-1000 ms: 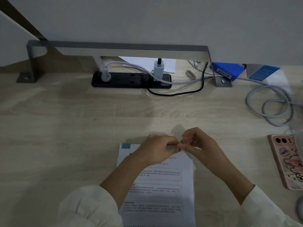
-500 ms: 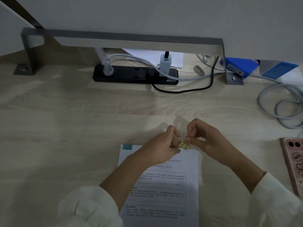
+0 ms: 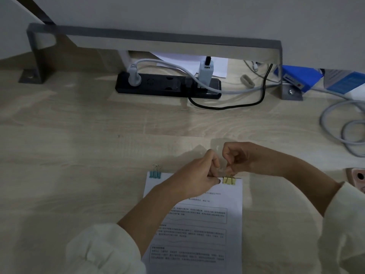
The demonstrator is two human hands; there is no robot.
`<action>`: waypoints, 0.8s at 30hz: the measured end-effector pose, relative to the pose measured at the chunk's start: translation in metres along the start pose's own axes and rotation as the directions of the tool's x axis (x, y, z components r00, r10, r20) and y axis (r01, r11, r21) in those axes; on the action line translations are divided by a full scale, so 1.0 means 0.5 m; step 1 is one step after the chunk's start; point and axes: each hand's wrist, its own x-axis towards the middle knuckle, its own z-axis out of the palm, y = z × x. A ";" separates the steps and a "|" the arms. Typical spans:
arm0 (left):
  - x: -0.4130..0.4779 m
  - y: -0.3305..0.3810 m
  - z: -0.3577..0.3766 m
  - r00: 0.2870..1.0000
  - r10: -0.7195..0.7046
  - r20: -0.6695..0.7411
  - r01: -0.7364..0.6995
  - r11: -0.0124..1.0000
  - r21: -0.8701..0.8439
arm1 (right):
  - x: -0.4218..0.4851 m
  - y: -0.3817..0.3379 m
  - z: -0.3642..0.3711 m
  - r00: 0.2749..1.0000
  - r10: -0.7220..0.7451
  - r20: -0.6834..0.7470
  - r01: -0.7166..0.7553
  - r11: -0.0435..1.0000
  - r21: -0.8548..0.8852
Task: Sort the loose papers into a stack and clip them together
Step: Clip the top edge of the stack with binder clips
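Head view: boxy yellow clip (image 3: 229,180) on flat papers (image 3: 197,224)

A stack of white printed papers (image 3: 207,236) lies flat on the tabletop (image 3: 79,155), edges squared and text facing up. A blue binder clip (image 3: 155,174) bites its top-left corner, wire handles pointing away past the far edge. A yellow binder clip (image 3: 229,180) sits on the top edge near the right corner, wire handles raised.

Office or study spot. Pale wood desk (image 3: 79,135) w/ a black power strip (image 3: 167,86) at the far side, gray cords (image 3: 322,121) on the right, a gray metal shelf (image 3: 158,35) by the wall & printed papers (image 3: 197,214) near.
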 end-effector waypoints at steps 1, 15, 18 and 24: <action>0.001 -0.001 0.000 1.000 -0.001 0.002 0.001 1.000 0.004 | 0.003 -0.002 -0.006 0.999 0.008 0.033 -0.008 1.000 -0.003; -0.006 0.000 -0.003 1.000 0.002 -0.009 -0.002 1.000 0.011 | -0.001 0.013 -0.020 0.988 0.094 0.120 -0.105 0.990 0.090; -0.007 -0.005 -0.004 1.000 0.004 -0.027 -0.003 1.000 0.030 | -0.019 0.024 -0.010 0.988 0.153 0.013 -0.152 0.966 0.207; -0.017 -0.015 -0.017 0.984 0.066 -0.168 -0.050 0.994 0.102 | -0.109 0.062 0.110 0.944 0.238 -0.227 -0.089 0.849 0.521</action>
